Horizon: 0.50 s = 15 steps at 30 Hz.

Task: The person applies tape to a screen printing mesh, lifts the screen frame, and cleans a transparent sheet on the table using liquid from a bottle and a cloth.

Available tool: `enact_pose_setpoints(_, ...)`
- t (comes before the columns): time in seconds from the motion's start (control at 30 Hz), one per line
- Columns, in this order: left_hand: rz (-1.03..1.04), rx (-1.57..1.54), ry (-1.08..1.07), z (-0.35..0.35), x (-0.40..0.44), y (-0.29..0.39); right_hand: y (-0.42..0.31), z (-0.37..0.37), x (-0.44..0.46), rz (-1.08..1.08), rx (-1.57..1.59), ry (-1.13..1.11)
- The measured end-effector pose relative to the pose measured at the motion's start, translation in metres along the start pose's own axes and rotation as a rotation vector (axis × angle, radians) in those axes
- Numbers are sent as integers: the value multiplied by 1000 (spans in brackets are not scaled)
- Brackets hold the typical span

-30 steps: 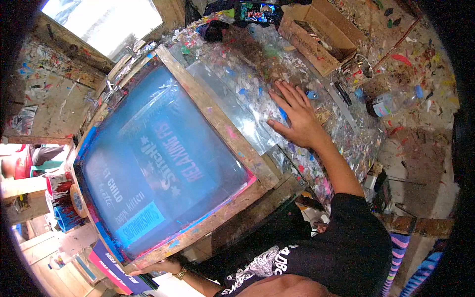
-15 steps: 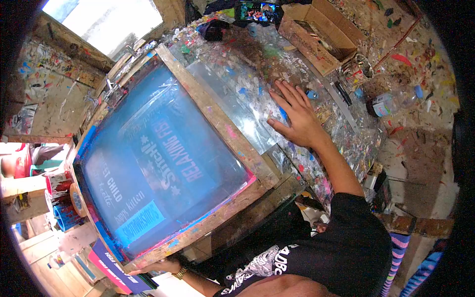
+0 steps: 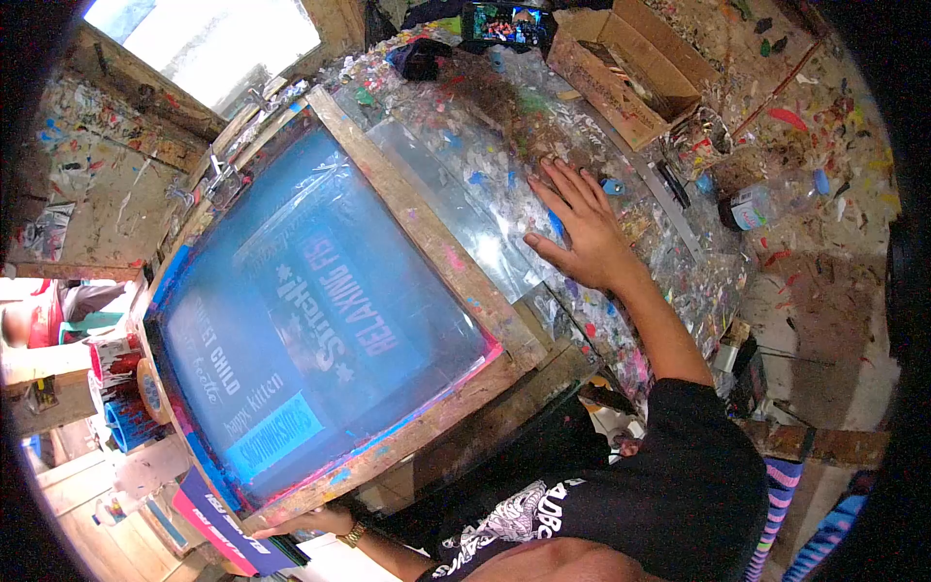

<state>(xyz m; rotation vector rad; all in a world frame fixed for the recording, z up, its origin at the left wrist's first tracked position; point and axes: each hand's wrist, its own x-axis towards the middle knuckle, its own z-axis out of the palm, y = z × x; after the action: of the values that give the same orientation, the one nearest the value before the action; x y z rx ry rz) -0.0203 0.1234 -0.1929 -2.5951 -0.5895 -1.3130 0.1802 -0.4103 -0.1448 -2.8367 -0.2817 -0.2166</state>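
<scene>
Use the screen-printing frame (image 3: 427, 225) as the reference for all positions; it lies in front of you, between your two hands. Its blue mesh (image 3: 254, 291) carries pale lettering, including "RELAXING", "CHILD" and "happy kitten". A brighter blue strip (image 3: 276, 438) lies toward the near end of the frame.

Your left hand (image 3: 308, 523) is at the near corner of the frame, against the wooden rail. The fingers are partly hidden there; you cannot tell how far they are closed, or whether they grip the frame or only support it. A gold-coloured wristband (image 3: 355, 533) encircles that wrist.

Your right hand (image 3: 585, 231) lies palm down on the paint-spattered worktop (image 3: 465, 121), apart from the right rail of the frame. Its fingers are extended and slightly spread, with nothing in their grasp.

A transparent sheet (image 3: 451, 209) lies beside the right rail of the frame. Farther right of the frame, past your right hand, are a ruler (image 3: 676, 211), a black marker (image 3: 671, 182) and a labelled plastic bottle (image 3: 756, 207). A phone (image 3: 504, 25) with a lit screen is beyond the frame's far end, near a cardboard box (image 3: 667, 50). A roll of tape (image 3: 151, 392) is just left of the frame. A purple-and-pink printed panel (image 3: 225, 529) is beside the frame's near corner.
</scene>
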Motion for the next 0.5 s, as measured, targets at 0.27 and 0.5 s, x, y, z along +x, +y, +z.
enact_pose_setpoints(0.27, -442, -644, -154, 16, -34, -40, 0, 0, -1, 3, -3, -4)
enact_pose_setpoints(0.5, -531, -734, -289, 10, -33, -38, 1, 2, 0, -5, -8, 7)
